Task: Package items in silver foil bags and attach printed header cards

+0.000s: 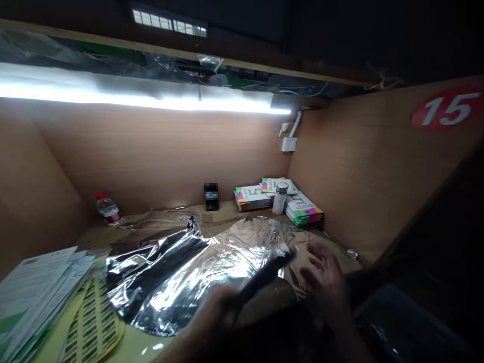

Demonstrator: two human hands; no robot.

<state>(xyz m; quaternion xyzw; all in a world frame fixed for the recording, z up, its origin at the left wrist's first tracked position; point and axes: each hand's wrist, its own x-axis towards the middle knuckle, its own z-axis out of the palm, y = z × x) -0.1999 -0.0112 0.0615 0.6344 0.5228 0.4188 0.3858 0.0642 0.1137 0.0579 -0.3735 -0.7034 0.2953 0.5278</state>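
A large crinkled silver foil sheet (181,282) lies across the middle of the worktop. My left hand (223,305), blurred, is closed around the near end of a dark, long, flat object (262,275), which slants up to the right over the foil's edge. Just right of that object's far tip is my right hand (321,267), with its fingers apart and nothing visible between them. Motion blur hides the exact nature of the dark object.
Stacked colourful packets (253,197) and a white flask (280,198) stand at the back right. A red-capped bottle (109,209) is at the back left, a dark phone-like item (212,196) at the back. Papers (41,292) and a yellow label sheet (93,322) lie left.
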